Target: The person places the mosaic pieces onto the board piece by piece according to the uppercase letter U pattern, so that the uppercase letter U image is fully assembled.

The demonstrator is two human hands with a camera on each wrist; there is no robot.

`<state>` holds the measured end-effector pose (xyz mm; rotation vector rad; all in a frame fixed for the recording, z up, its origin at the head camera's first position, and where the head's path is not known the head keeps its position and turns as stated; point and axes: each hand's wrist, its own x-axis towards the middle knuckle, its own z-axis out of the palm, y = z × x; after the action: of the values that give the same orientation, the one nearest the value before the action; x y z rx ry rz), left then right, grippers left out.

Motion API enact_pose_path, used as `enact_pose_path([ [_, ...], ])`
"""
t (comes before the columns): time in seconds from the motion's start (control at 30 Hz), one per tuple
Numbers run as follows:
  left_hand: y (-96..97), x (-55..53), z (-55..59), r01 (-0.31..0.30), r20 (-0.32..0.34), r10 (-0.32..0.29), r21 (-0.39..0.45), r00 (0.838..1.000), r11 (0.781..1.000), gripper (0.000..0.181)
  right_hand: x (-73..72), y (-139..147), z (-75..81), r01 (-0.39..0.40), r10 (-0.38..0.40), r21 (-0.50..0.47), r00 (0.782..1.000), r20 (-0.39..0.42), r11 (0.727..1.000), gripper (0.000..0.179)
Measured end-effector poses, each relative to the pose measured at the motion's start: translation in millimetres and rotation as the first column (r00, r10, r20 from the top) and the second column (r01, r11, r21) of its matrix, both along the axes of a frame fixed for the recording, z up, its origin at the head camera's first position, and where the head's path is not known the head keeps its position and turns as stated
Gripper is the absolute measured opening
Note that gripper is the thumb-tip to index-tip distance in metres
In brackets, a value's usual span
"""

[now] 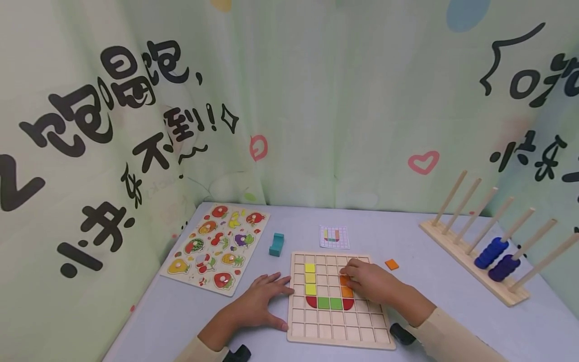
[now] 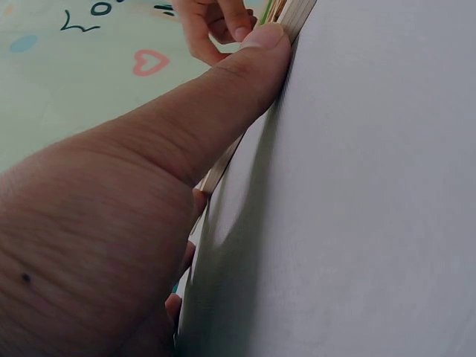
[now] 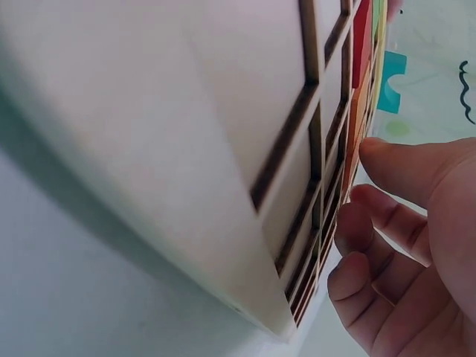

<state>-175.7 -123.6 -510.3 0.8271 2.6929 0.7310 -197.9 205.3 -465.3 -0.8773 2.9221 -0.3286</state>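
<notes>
A wooden grid board [image 1: 316, 332] lies on the table with a U of coloured tiles: yellow tiles [image 1: 310, 278] at left, red corner tiles [image 1: 311, 301], green tiles [image 1: 335, 303] along the bottom, orange tiles [image 1: 347, 292] at right. My right hand [image 1: 373, 281] is over the board's right side, thumb and curled fingertips pinching the upper orange tile [image 1: 344, 280] at its square. In the right wrist view, the thumb [image 3: 394, 167] meets an orange tile. My left hand [image 1: 260, 301] rests spread along the board's left edge, thumb [image 2: 253, 59] against its side.
A loose orange tile [image 1: 391, 264] lies right of the board. Behind it is a small pattern card [image 1: 334, 237]. A teal block [image 1: 277, 245] and fruit puzzle [image 1: 217, 246] are at left. At right stands a peg rack [image 1: 475, 266] with blue and purple rings.
</notes>
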Motion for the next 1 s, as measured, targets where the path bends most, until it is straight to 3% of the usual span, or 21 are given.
enact_pose_path([
  [0.6, 1.7, 1.2, 2.4, -0.003, 0.001, 0.003, -0.026, 1.000, 1.000, 0.081, 5.4, 41, -1.6, 0.063, -0.063, -0.021, 0.998, -0.019, 0.998, 0.024],
  [1.0, 1.4, 0.6, 2.3, 0.000, 0.007, 0.000, -0.024, 1.000, 1.000, 0.081, 8.6, 65, 1.8, 0.159, -0.159, -0.018, 0.987, -0.011, 0.987, 0.027],
])
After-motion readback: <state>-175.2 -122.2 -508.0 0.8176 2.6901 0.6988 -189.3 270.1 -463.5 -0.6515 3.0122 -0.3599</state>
